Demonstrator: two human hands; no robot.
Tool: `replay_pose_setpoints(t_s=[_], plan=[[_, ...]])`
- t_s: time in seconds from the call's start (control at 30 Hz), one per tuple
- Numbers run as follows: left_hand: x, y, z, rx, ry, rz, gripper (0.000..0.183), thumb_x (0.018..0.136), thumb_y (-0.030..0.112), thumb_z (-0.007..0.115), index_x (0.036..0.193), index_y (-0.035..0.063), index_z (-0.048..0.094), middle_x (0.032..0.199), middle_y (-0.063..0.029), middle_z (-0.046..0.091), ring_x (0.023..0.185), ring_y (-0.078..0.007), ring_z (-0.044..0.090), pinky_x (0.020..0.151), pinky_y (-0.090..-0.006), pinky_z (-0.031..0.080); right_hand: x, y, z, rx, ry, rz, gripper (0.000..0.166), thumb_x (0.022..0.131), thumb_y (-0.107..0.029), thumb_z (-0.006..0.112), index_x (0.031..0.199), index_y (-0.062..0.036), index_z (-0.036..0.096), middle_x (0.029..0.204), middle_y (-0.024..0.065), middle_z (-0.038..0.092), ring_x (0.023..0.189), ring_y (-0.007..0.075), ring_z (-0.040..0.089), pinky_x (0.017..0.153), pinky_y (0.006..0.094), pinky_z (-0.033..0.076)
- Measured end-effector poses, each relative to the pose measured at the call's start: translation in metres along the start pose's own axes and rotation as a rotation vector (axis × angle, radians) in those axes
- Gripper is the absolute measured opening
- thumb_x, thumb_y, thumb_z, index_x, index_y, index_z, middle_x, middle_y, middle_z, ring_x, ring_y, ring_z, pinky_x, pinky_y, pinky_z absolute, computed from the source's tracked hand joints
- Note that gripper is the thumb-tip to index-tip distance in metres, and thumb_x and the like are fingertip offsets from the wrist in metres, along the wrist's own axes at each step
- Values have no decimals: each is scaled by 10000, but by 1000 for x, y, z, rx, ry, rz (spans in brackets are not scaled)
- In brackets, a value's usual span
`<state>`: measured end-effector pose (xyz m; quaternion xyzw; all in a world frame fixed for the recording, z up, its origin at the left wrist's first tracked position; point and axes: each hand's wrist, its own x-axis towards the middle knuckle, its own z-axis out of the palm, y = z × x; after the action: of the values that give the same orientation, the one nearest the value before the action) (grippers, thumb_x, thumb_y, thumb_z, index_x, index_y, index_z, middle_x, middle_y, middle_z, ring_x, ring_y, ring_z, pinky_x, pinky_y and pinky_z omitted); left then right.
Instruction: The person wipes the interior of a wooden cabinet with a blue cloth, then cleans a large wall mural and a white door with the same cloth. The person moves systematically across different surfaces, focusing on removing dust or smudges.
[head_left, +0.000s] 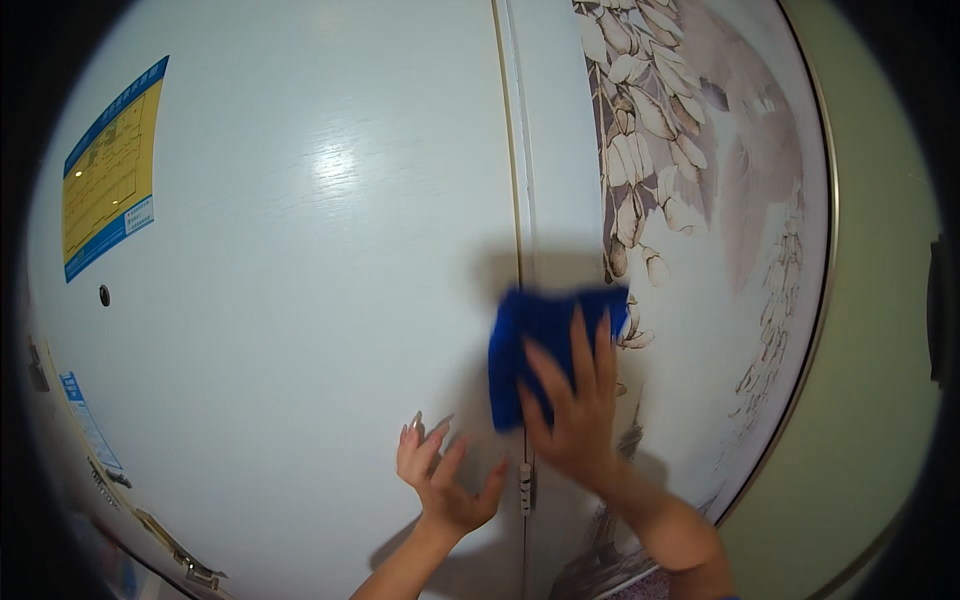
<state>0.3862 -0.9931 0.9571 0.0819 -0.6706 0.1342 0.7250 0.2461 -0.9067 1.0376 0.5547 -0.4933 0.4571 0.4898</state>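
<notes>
A blue cloth (517, 337) lies flat over the gap between a white door (315, 300) and its frame (555, 180). My right hand (574, 412), slightly blurred, is spread over the cloth and holds it against that surface. Part of the cloth is hidden under my fingers. Lower and to the left, my left hand (454, 476) is empty, fingers apart and bent, close to the door; whether it touches is hard to tell. A metal hinge (525, 487) shows between my two hands, below the cloth.
A yellow and blue printed sheet (112, 169) is on the door above a peephole (104, 295). A metal door handle (180, 551) sits at the lower left. To the right are floral wall decoration (652, 112) and a pale green panel (870, 300) with a dark edge.
</notes>
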Motion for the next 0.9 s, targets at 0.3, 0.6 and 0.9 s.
replay_pose_setpoints(t_s=[0.3,0.6,0.9], plan=[[-15,-9,2,-22,63,24,537,661,249,793,1100,99,522,1201,-101,377,1218,-308,334,1028,-495,324,48,8,18,-109,93,-13,483,825,-265,616,1295,-190,529,1418,174,398,1294,413,357,1035,586,255],[-18,-11,7,-12,121,163,589,800,480,641,1179,92,409,1213,-107,357,1224,-323,344,1040,-528,318,-9,-19,4,-56,-134,-93,445,819,-233,623,1262,-209,587,1377,176,460,1261,389,418,1009,612,277],[-42,-20,-4,143,192,108,590,848,582,535,1217,142,400,1255,-98,360,1246,-320,350,1058,-551,274,79,-33,27,70,-40,-261,601,796,-324,680,1353,-186,501,1387,331,330,1270,476,343,1034,567,285]])
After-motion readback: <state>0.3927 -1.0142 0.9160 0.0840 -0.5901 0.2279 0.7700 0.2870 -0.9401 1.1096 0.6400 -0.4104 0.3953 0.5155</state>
